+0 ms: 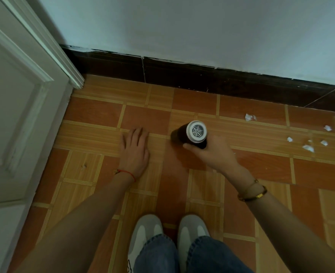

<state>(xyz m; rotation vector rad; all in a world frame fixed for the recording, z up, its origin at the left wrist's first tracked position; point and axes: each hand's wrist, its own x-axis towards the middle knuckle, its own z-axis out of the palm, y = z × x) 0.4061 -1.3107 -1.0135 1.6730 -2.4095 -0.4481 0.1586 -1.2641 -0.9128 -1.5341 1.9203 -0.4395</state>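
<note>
My right hand (212, 152) grips a dark cylinder-shaped handheld device (190, 135). Its white round end with a grille (196, 131) faces up toward me, and its dark body points down at the floor. My left hand (136, 150) lies flat on the orange tiled floor (95, 115), fingers straight and together, to the left of the device. Several small white paper scraps (308, 147) lie on the floor to the right of the device, apart from both hands.
A white panelled door (14, 107) and its frame stand at the left. A dark skirting board (182, 73) runs along a pale wall at the back. My two grey and white shoes (170, 231) and jeans are at the bottom centre.
</note>
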